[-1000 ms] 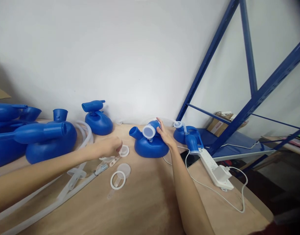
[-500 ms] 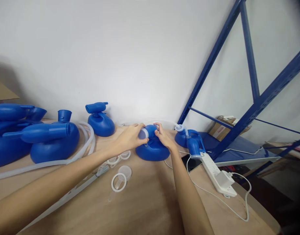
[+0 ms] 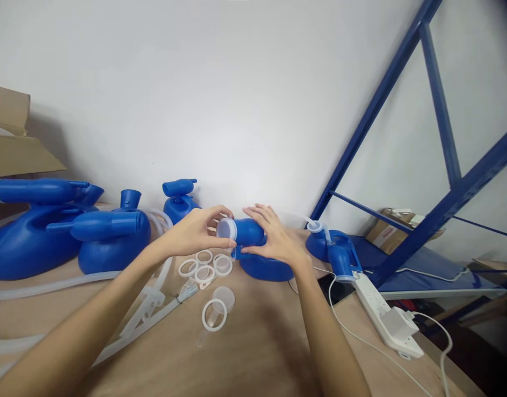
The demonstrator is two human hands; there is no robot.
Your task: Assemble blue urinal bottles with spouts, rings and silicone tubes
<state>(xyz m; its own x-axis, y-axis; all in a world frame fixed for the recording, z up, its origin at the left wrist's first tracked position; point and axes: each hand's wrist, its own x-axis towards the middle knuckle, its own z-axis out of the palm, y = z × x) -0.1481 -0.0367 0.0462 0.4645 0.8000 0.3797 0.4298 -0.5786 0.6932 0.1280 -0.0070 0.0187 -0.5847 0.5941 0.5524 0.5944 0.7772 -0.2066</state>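
My left hand (image 3: 203, 229) grips the clear white cap (image 3: 227, 229) at the open end of a blue tube-shaped piece (image 3: 250, 232), thumb below and fingers above. Around the other end of that blue piece my right hand (image 3: 273, 234) is wrapped, its thumb underneath. The piece lies sideways above a round blue bottle (image 3: 266, 268) on the table. Just below my left hand are several clear rings (image 3: 204, 273) with straps. Closer to me lie another ring (image 3: 214, 315) and a clear disc (image 3: 225, 298).
Several blue bottles (image 3: 112, 242) and pale tubing (image 3: 54, 286) are at the left, by a cardboard box (image 3: 21, 157). At the right are another blue bottle (image 3: 340, 259), a white power strip (image 3: 385, 314) with cables, a dark flat device and a blue metal rack (image 3: 373, 105).
The capped blue piece now shows more fully, turned sideways and moved left of the bottle's middle. My right hand has closed over its right end. The view has shifted left.
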